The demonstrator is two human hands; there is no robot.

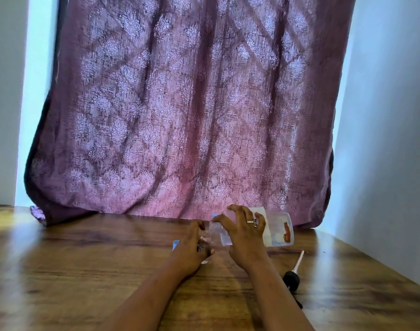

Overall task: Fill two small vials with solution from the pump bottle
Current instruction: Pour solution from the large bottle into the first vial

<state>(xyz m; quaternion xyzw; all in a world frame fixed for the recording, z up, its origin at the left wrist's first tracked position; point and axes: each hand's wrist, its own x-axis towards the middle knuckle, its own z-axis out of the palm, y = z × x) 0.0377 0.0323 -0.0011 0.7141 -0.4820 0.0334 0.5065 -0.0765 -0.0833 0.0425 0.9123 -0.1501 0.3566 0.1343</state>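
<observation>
My right hand grips a clear plastic bottle with a white label and a red mark, tipped on its side with the neck pointing left. My left hand holds a small clear vial right under the bottle's mouth; the vial is mostly hidden by my fingers. The bottle's black pump head with its pale dip tube lies loose on the table to the right. A small blue cap lies just left of my left hand. A second vial is not visible.
The wooden table runs from the front edge back to a purple patterned curtain. A white wall bounds the right side, and another wall stands at the far left.
</observation>
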